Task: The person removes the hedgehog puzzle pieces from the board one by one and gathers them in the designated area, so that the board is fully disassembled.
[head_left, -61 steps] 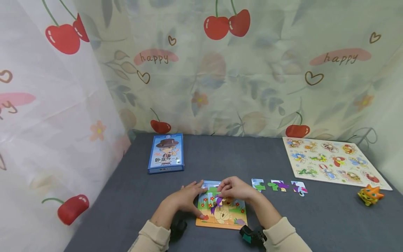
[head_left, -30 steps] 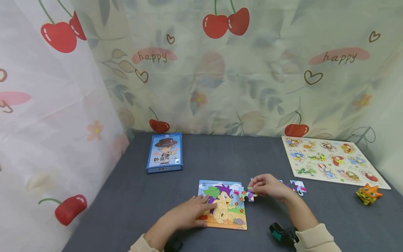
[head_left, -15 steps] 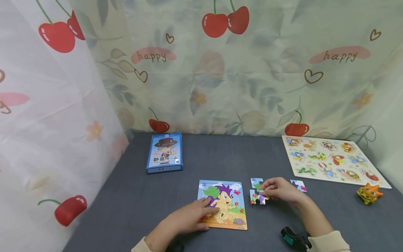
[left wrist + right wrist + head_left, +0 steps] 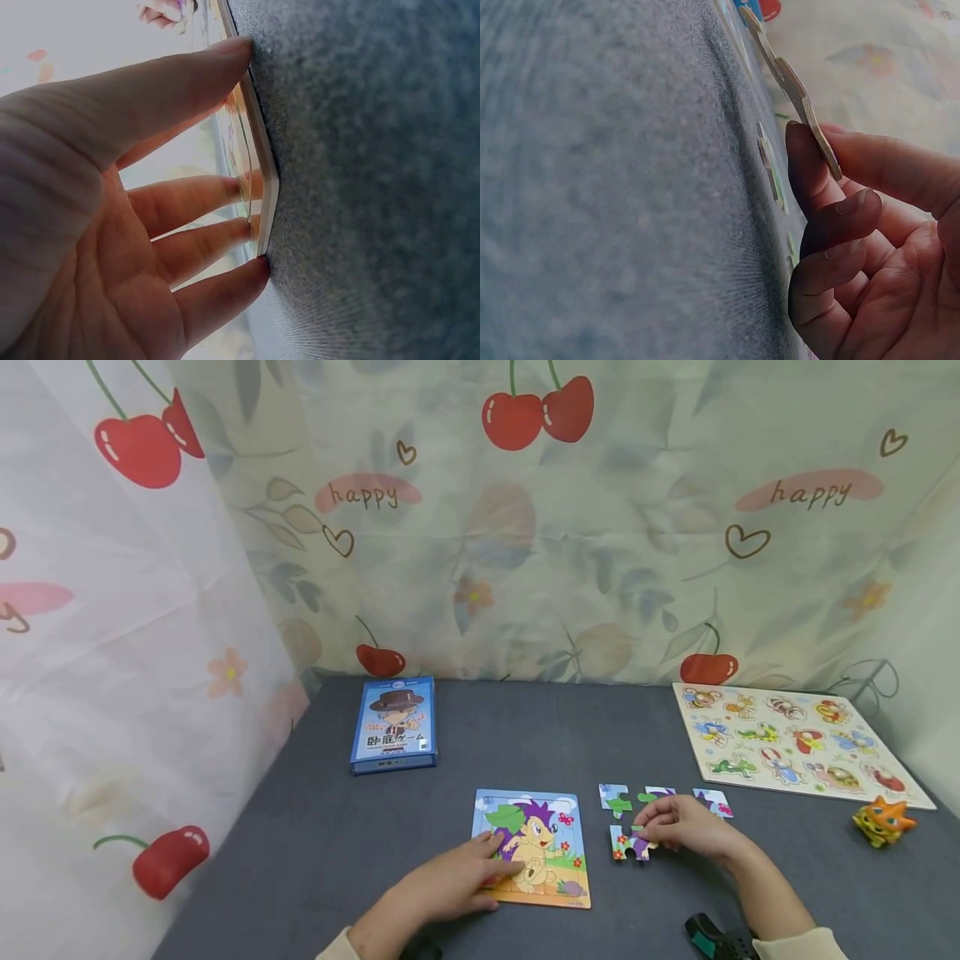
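Observation:
A square hedgehog jigsaw puzzle (image 4: 566, 847) in a thin wooden tray lies in front of the person. The left hand (image 4: 453, 878) rests over its lower left part with fingers spread; in the left wrist view, thumb and fingertips touch the edge and face of the board (image 4: 259, 161). To the right of the puzzle, the right hand (image 4: 696, 828) pinches a jigsaw piece (image 4: 619, 843) with red flowers and purple on it. The right wrist view has this wooden piece (image 4: 784, 75) edge-on between thumb and fingers, above the table. Part of it is hidden by the fingers.
Behind the right hand lie loose jigsaw pieces: a leaf piece (image 4: 617, 802), a purple piece (image 4: 660, 792) and a butterfly piece (image 4: 714, 802). Farther back are a blue card-game box (image 4: 395, 727), an insect peg board (image 4: 795, 747) and a small orange-topped toy (image 4: 883, 822).
The right hand has carried the flowered piece from over the puzzle to the right, near the loose pieces. The left hand has slid down from the puzzle's upper left and stays resting on it.

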Action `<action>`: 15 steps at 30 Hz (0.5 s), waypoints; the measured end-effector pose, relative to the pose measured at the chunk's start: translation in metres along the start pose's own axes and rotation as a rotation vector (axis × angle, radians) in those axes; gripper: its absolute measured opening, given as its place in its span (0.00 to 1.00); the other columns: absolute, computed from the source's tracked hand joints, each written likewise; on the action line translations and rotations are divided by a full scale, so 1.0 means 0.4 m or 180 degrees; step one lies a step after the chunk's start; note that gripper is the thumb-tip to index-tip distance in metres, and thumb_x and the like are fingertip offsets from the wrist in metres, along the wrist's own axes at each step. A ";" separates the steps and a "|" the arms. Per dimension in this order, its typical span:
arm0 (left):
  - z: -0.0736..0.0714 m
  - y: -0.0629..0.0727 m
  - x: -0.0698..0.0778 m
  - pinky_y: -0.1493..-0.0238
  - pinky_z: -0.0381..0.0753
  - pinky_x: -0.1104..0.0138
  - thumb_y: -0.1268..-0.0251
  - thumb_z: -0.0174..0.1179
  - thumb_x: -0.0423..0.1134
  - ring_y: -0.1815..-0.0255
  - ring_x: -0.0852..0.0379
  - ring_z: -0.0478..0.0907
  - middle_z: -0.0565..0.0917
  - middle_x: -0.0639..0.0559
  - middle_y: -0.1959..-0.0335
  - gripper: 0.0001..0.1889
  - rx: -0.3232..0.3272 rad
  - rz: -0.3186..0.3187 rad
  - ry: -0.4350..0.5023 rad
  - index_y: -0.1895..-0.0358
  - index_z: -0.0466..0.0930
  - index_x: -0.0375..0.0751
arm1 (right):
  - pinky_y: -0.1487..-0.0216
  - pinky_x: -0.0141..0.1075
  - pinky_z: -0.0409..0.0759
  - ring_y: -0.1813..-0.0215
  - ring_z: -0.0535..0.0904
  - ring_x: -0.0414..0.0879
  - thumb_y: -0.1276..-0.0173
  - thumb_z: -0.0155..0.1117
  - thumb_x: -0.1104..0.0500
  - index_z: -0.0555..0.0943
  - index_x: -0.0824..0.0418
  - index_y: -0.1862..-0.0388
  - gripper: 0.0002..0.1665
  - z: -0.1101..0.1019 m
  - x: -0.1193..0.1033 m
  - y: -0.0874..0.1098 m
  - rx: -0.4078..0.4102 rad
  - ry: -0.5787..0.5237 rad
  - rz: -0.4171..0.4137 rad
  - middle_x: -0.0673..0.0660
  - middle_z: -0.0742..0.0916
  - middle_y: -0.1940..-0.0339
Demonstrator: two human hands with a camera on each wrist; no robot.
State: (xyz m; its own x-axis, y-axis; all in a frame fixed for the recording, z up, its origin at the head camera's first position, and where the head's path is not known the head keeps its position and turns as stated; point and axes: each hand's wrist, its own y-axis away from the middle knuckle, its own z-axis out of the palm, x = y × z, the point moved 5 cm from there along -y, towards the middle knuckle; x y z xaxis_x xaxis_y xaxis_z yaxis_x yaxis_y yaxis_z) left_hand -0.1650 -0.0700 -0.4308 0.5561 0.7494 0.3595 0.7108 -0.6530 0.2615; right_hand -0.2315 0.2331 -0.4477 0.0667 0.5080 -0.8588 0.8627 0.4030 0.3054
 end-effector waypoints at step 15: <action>0.004 0.001 0.001 0.33 0.65 0.54 0.37 0.58 0.45 0.27 0.47 0.57 0.61 0.48 0.28 0.23 0.0040 -0.0009 -0.0010 0.37 0.70 0.64 | 0.77 0.29 0.71 0.77 0.71 0.36 0.38 0.64 0.58 0.79 0.71 0.61 0.16 0.021 0.007 -0.001 0.0079 0.0082 -0.0152 0.50 0.82 0.76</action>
State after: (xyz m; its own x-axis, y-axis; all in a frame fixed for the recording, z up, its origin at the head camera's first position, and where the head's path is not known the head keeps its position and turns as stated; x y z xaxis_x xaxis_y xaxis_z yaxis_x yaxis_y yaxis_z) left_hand -0.1637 -0.0696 -0.4320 0.5555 0.7516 0.3558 0.7177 -0.6494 0.2513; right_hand -0.2275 0.2280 -0.4536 0.0125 0.5081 -0.8612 0.8768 0.4085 0.2537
